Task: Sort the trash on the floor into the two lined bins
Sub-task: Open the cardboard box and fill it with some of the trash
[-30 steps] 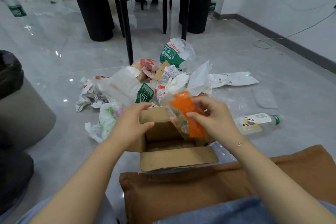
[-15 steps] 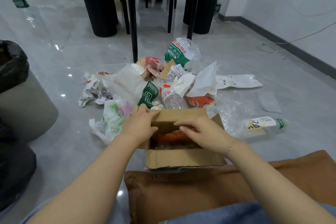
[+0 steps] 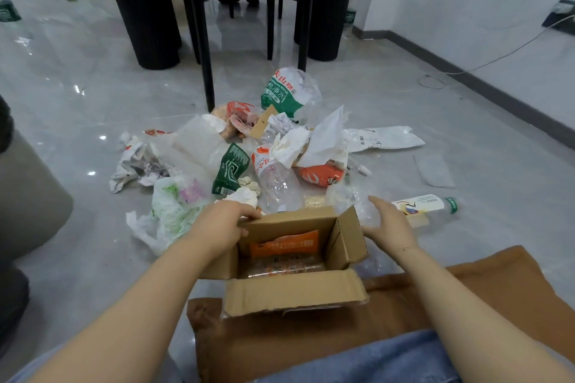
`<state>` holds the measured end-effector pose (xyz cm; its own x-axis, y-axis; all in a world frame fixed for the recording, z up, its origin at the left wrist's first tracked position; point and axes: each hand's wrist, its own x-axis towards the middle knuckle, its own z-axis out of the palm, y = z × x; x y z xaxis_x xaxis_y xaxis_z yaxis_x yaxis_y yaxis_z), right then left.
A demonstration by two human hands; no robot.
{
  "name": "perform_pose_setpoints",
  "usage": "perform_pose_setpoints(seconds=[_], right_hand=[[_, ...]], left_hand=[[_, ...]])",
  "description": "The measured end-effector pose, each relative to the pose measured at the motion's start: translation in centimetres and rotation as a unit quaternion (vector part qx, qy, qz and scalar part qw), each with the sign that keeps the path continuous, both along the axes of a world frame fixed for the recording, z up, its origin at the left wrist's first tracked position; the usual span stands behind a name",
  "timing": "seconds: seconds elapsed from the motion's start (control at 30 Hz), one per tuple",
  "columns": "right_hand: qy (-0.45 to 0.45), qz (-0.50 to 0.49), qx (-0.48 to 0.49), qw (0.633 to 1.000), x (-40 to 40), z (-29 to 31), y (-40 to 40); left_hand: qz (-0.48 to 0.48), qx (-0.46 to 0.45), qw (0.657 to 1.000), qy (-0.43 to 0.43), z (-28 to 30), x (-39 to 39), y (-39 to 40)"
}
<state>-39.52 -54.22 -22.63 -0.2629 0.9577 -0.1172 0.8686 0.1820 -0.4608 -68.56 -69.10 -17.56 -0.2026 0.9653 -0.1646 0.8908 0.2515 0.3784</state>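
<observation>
Cardboard box [image 3: 289,291] in left grip [image 3: 217,228]; right hand [image 3: 389,224] just beside

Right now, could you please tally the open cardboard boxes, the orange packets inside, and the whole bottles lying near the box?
Cardboard box: 1
Orange packet: 1
Whole bottles: 2
Total: 4

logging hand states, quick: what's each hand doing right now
Left hand: grips the far-left rim of the cardboard box.
Right hand: open, fingers relaxed beside the box's right flap, holding nothing.
</observation>
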Motion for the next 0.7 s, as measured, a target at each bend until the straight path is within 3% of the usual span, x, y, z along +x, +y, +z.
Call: perform_pose_setpoints(seconds=[0.23,0.4,0.53,0.63,0.7], right_hand=[[0.185,-0.098,0.127,0.97,-0.5,1.2,0.3],[0.387,-0.128,0.199,0.891,-1.3,5.8,0.0],[0.524,-0.122,0.186,0.822,-1.7,9.1,-1.0],[0.592,-0.085,0.142,0.789,-1.9,10.9,-2.2],[0.6,-0.053,0.109,0.791,-2.4,11.6,-3.3]], left_hand=[[0.017,0.006,0.999,-0.03,-0.4,-0.4,0.2],[0.025,0.056,0.995,-0.074,0.6,-0.3,0.1],[0.037,0.105,0.987,-0.114,1.4,0.3,-0.3],[0.074,0.166,0.958,-0.222,2.8,1.7,-0.2],[0.109,0.159,0.899,-0.393,4.2,3.0,-0.4]])
